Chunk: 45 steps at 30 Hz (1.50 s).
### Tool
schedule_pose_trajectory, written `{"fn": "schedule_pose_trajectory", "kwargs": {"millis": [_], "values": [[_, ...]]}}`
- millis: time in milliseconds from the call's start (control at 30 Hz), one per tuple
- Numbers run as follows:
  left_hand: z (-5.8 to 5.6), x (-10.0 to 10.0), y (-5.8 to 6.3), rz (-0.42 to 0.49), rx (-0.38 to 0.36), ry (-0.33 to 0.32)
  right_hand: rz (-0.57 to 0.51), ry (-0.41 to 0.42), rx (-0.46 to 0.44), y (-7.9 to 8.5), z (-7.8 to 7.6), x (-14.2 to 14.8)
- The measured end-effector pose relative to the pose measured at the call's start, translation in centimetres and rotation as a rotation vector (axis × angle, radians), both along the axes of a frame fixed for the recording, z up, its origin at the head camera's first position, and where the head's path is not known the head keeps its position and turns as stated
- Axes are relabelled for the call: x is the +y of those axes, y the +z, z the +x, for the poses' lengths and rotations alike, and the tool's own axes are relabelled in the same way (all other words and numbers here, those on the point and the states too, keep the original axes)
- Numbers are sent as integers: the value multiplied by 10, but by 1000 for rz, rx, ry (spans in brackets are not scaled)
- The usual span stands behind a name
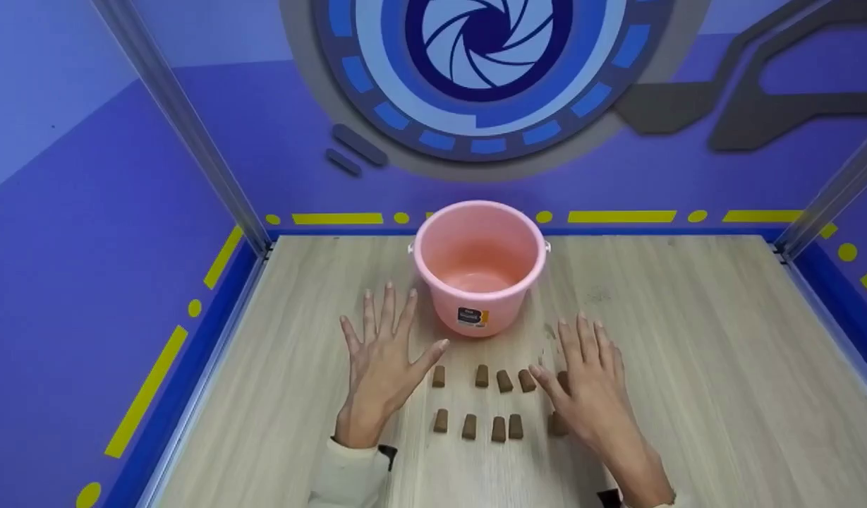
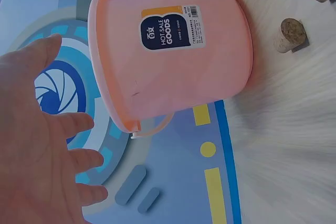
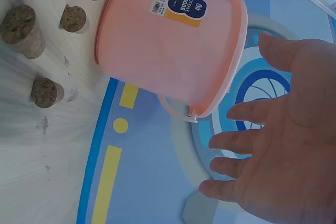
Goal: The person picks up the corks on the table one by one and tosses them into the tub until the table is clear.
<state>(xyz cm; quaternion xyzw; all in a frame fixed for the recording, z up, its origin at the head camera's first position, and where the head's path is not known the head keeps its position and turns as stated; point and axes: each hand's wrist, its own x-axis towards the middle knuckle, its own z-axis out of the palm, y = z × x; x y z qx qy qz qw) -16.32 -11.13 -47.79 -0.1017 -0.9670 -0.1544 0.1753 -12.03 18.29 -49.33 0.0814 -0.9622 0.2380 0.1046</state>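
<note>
A pink bucket (image 1: 480,310) with a dark label stands at the back middle of the table. In front of it, brown cork stoppers lie in two rough rows, among them a cork (image 1: 482,376) in the far row and a cork (image 1: 499,429) in the near one. My left hand (image 1: 384,367), fingers spread and straight, is left of the corks and holds nothing. My right hand (image 1: 592,384) is likewise extended and empty, over the right end of the rows, partly hiding corks there. Both palms (image 2: 37,145) show bare in the wrist views.
The wooden tabletop (image 1: 722,367) is bounded by a blue printed back wall (image 1: 475,169) and a blue left side wall (image 1: 66,296). Metal posts stand at the back corners. The bucket's white handle (image 3: 176,111) hangs down behind it.
</note>
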Motion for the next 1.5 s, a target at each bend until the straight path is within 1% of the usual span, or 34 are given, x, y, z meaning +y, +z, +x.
{"fn": "schedule_pose_trajectory", "kwargs": {"millis": [333, 567, 733, 867, 1033, 1167, 1267, 1400, 1500], "values": [[-6, -4, 5, 14, -19, 19, 21, -9, -21, -6, 7, 2], [-19, -3, 17, 20, 2, 8, 29, -24, -13, -7, 8, 4], [-29, 0, 19, 41, -7, -17, 42, -32, -13, -8, 9, 7], [-38, -1, 20, 44, -11, -15, 43, -30, 9, -11, 10, 9], [-49, -2, 19, 59, -9, -7, 10, -31, 36, -15, 9, 10], [-58, -3, 16, 66, -47, 0, -16, -39, 7, -19, 12, 10], [-63, -2, 14, 71, -60, -1, -28, -46, -5, -22, 13, 10], [-66, 0, 11, 77, -65, -2, -31, -60, -11, -27, 14, 10], [-67, 0, 9, 86, -80, -2, -21, -73, -46, -30, 16, 10]]}}
